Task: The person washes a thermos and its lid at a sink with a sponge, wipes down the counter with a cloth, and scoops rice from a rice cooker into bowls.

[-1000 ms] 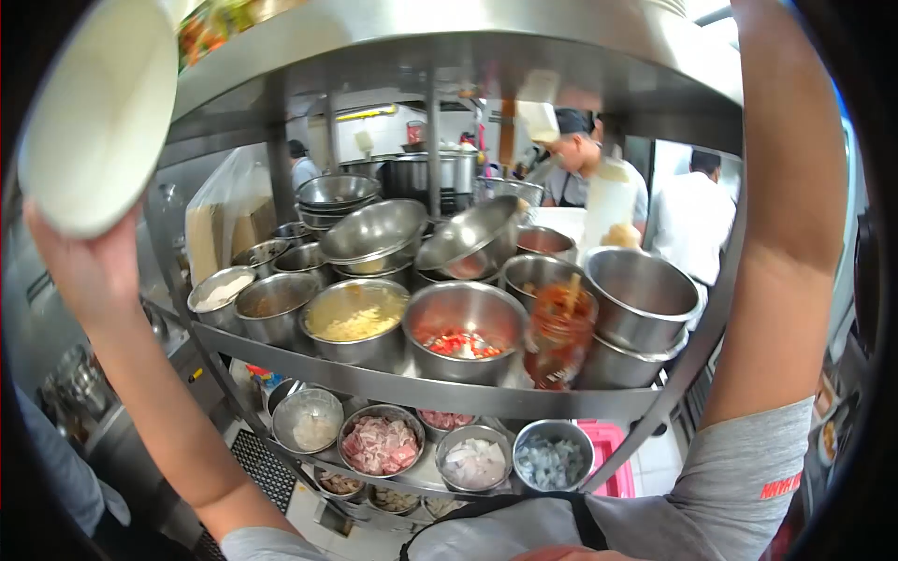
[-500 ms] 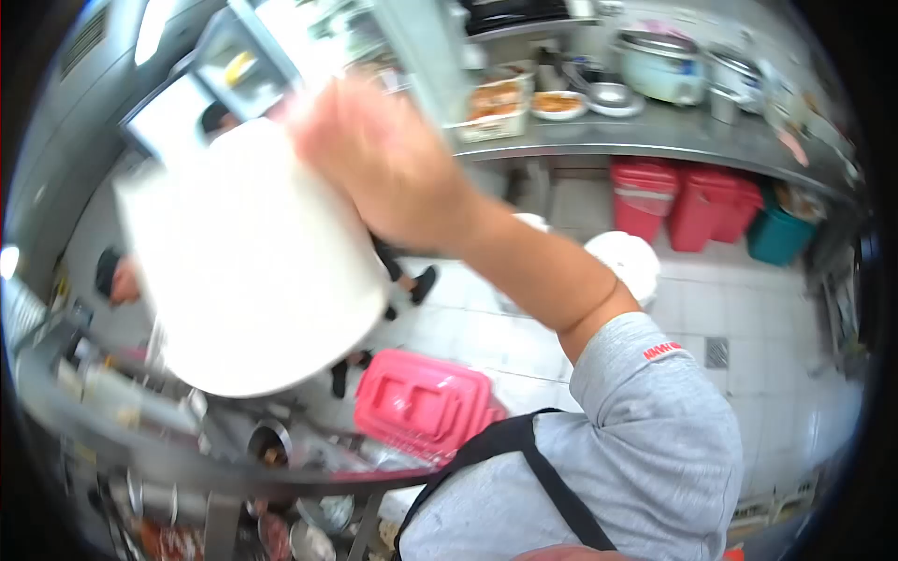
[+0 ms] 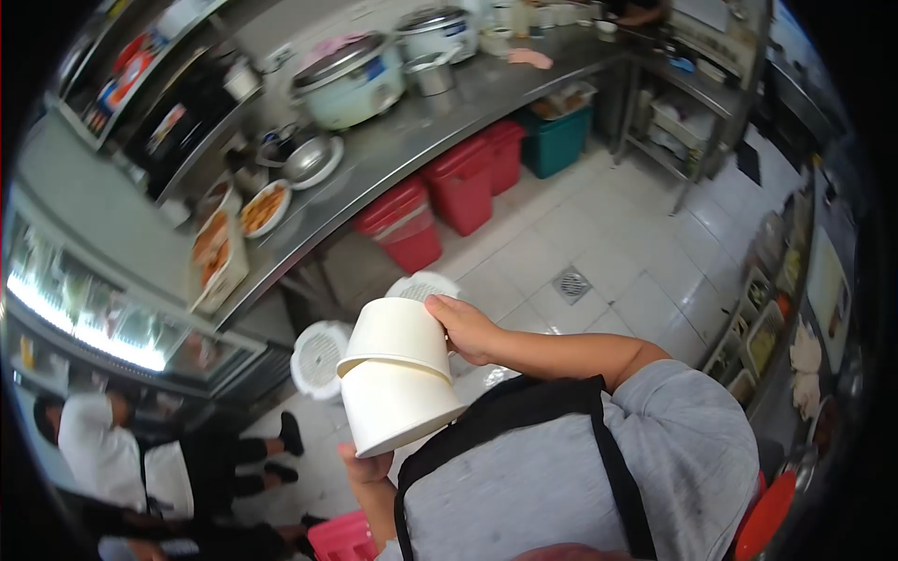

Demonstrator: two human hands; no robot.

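Two cream-white paper tubs are held in front of my body, one above the other and partly overlapping. My right hand (image 3: 465, 329) is closed on the side of the upper tub (image 3: 398, 329), thumb near its base. Below, my left hand (image 3: 366, 465) touches the rim of the lower tub (image 3: 393, 404); most of its fingers are hidden behind that tub. Both tubs have their bases up and rims toward the lower left.
A steel counter (image 3: 374, 178) holds rice cookers (image 3: 350, 84) and food trays. Red bins (image 3: 402, 224) and a teal bin (image 3: 557, 140) stand beneath it. White round stools (image 3: 321, 359) are just beyond the tubs. A co-worker (image 3: 103, 449) is at the lower left.
The view has swung from the steel shelf toward the counter and floor. Both hands have come down from overhead and together, and two tubs now show between them.
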